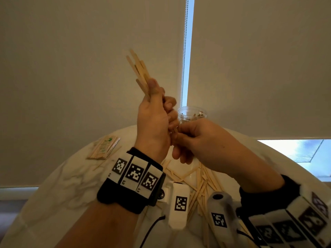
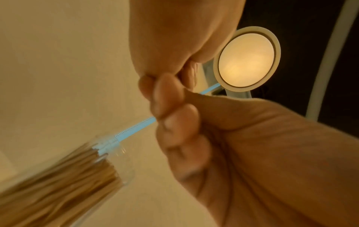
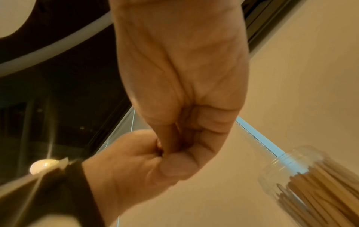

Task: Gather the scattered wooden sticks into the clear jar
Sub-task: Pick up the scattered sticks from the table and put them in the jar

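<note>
My left hand (image 1: 161, 97) is raised above the table and grips a bundle of wooden sticks (image 1: 138, 68) that points up and to the left. My right hand (image 1: 177, 140) meets it from below, fingers curled and pinching the bundle's lower ends. The wrist views show both fists pressed together, and the sticks are hidden there. The clear jar (image 1: 192, 114) stands just behind the hands. It looks packed with sticks in the left wrist view (image 2: 77, 176) and in the right wrist view (image 3: 320, 184). Several loose sticks (image 1: 200, 183) lie scattered on the table under my wrists.
The round marbled table (image 1: 71, 185) carries a wrapped packet of sticks (image 1: 103, 147) at its far left. Roller blinds with a bead cord (image 1: 184, 51) hang close behind the jar. A round lit lamp (image 2: 246, 66) shows overhead.
</note>
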Available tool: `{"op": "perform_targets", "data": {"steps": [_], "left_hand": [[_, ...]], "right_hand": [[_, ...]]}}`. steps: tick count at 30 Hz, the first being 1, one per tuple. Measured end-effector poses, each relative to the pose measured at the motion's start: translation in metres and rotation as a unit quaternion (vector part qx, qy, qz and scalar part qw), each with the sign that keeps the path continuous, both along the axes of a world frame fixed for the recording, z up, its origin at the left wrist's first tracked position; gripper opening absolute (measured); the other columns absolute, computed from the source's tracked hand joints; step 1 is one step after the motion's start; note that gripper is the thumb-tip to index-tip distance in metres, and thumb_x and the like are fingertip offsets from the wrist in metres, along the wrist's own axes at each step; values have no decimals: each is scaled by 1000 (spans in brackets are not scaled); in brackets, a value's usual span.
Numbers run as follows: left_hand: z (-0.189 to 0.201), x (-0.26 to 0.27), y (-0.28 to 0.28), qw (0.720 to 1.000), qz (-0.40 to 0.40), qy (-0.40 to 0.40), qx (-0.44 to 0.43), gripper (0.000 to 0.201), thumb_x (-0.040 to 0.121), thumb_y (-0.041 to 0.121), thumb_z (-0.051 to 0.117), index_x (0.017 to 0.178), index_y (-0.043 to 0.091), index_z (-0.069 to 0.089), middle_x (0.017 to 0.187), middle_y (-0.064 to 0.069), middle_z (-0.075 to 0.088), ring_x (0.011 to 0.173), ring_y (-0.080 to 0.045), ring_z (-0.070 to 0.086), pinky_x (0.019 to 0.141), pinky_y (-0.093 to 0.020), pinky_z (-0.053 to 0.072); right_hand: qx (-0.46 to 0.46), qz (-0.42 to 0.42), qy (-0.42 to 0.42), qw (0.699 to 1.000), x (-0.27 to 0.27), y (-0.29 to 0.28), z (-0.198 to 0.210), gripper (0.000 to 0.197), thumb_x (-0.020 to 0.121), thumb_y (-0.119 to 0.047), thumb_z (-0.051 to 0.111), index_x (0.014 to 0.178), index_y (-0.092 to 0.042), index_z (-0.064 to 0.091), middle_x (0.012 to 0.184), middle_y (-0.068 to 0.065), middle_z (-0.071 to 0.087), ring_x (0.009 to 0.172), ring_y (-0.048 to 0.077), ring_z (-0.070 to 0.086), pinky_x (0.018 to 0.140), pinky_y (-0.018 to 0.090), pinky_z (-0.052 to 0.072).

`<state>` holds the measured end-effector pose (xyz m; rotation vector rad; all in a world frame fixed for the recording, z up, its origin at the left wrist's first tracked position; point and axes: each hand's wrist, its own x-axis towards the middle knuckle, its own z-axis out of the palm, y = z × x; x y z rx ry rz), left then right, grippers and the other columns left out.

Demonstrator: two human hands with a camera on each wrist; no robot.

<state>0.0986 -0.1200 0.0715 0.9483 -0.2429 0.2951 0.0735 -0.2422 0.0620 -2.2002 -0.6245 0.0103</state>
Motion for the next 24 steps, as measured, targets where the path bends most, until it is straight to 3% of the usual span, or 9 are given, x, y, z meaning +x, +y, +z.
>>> {"op": "perform_targets", "data": {"steps": [5,8,10,12,14,16,18,20,24], "left_hand": [[-9,4,10,958,8,36,283,42,92,53,62,69,22,45,54,7,38,41,-8,29,38,-22,28],[-18,8,13,899,-17,41,436,32,93,45,65,78,16,59,58,7,48,43,-7,37,43,-22,34],[-22,8,11,837,-26,0,546,30,90,37,69,75,12,62,57,8,51,45,-7,43,51,-24,39],[-24,6,4,782,-20,-42,622,25,88,28,71,71,13,60,58,9,53,51,-6,48,58,-26,41],[-25,5,-3,740,-1,-64,669,22,88,25,70,70,25,56,60,11,52,57,-5,53,60,-24,40],[-24,4,-8,695,14,-78,714,6,90,24,68,85,26,65,67,16,53,71,-7,61,65,-22,43],[-23,3,-7,691,31,-69,719,6,90,23,68,95,25,67,70,17,54,71,-4,59,65,-20,43],[-23,3,-4,708,40,-62,702,17,87,23,71,94,31,59,73,15,56,67,-4,55,58,-18,38],[-24,-4,-6,733,13,-53,678,59,80,30,82,126,26,45,91,14,62,79,0,59,66,-16,48]], "right_hand": [[-34,-49,-22,998,-1,-21,17,21,101,-38,50,104,-29,68,84,-14,75,75,5,71,77,30,58],[139,-174,-71,972,4,-43,28,37,100,-51,45,127,-28,58,106,-10,71,94,8,69,89,42,58],[177,-229,-123,949,7,-53,34,57,96,-66,38,140,-31,49,124,-11,65,113,8,63,100,45,51],[134,-228,-122,957,4,-50,33,61,97,-68,30,138,-30,53,133,-9,61,121,9,56,105,36,42],[34,-172,-65,982,0,-36,26,61,101,-59,24,125,-20,64,121,-1,67,108,8,61,90,22,43],[-18,-104,-5,994,-1,-22,17,60,103,-55,25,112,-16,69,107,4,70,98,13,65,90,28,49],[-28,-99,-14,995,3,-18,11,52,105,-49,30,106,-18,71,100,2,71,95,15,66,92,36,50],[-42,-148,-85,984,8,-23,11,43,106,-43,36,97,-20,70,89,-1,70,85,13,65,78,31,50],[-116,-176,-132,968,11,-19,4,41,106,-37,37,85,-18,66,74,-2,64,67,10,60,62,24,40]]}}
